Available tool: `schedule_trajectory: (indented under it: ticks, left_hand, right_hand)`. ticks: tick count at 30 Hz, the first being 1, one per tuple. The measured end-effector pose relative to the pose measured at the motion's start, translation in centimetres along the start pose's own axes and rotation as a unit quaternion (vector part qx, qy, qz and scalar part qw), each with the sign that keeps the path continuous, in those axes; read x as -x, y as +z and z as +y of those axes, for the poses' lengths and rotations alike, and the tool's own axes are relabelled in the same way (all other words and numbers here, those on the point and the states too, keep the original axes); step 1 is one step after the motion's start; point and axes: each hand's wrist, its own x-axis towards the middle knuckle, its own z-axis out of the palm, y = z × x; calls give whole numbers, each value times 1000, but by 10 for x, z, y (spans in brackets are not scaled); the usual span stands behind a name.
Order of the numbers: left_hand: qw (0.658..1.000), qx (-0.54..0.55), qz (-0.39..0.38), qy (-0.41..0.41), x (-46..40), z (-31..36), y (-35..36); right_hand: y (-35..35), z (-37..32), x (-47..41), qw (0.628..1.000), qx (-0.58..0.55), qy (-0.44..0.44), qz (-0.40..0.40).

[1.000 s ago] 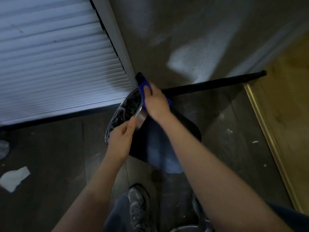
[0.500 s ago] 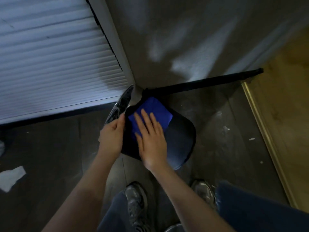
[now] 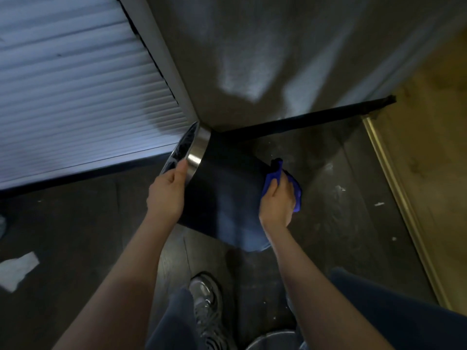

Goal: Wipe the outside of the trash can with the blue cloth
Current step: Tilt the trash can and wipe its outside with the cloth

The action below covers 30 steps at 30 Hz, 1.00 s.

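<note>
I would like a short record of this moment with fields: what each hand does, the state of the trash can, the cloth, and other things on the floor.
left hand: grips the trash can at its silver rim band
right hand: presses the blue cloth on the can's bottom end
trash can: black, tilted toward the wall corner, mouth up-left
floor: dark, with white specks
white paper scrap: lies far left, apart from the can
shoe: below the can
</note>
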Motion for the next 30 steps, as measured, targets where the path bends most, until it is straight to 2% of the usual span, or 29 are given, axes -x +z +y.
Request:
schedule_trajectory:
  ticks: [3,5,9,11,17,21,23,26,30]
  left_hand:
    - [999,-25,-26,20,0,13,6]
    - [997,-12,-56,50,2,18,9]
    - [985,-29,-143,96,6,8,-1]
    - [983,-55,-151,94,8,-8,-7]
    - [993,-43,-85,65,20,-27,-9]
    - [997,-30,-34,62,18,3,7]
    - [997,-59,-5,49,16,18,13]
    - [997,-75,16,7,15,23,13]
    - [998,-32,8,-44,13,20,6]
  right_hand:
    - [11,-15,29,990,-42,-132,-6]
    - [15,-17,38,984,-38,-174,-1]
    - [6,-4,23,988,-71,-134,-1]
    - [0,4,7,992,-88,-92,-9]
    - [-14,22,-30,995,-66,-6,-70]
    - [-17,19,-43,991,-71,37,-104]
    - [-17,18,-45,988,-62,56,-128]
    - [-14,17,-39,990,-21,42,-131]
    - [-13,6,-38,990,56,-17,-129]
